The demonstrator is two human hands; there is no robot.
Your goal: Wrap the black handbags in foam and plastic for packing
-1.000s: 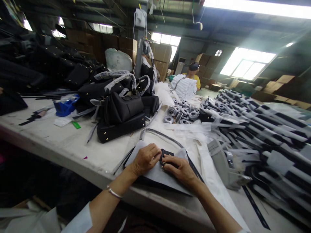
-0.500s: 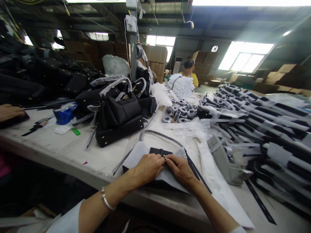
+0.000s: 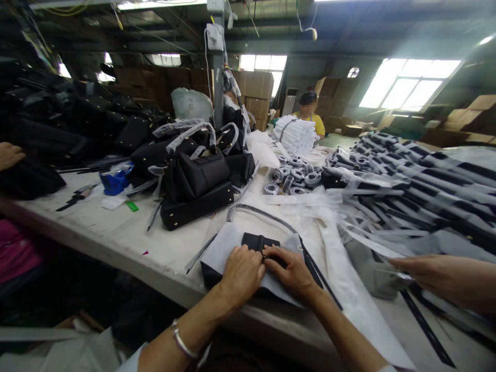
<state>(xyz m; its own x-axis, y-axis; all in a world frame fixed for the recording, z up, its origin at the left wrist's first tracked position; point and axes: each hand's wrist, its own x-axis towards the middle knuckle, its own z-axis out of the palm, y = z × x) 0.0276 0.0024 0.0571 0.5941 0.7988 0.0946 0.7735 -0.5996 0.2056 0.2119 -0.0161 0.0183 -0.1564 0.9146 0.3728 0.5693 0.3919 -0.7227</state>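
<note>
Co-wkr's hand point(image 3: 445, 279) in from R, own hands point(image 3: 243, 271) on blk bag point(image 3: 252, 241)

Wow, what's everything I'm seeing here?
Black bag partly under white sheeting: one, black, near table edge
Flat worktable: one, pale, centre
Smooth handbags: several, black, stacked left of centre
Plastic piece: one, blue, table's left
Wrapped coils: many, grey, centre
Strapped tube bundle: one, white, table's far end
Wrapped strips: many, black and white, right
Boxy tool: one, grey, right
Cardboard boxes: many, brown, background
Person: one, yellow top, back
Others' hands: two, bare, side edges
Left hand: one, bare, on bag
Right hand: one, bare, on bag
</note>
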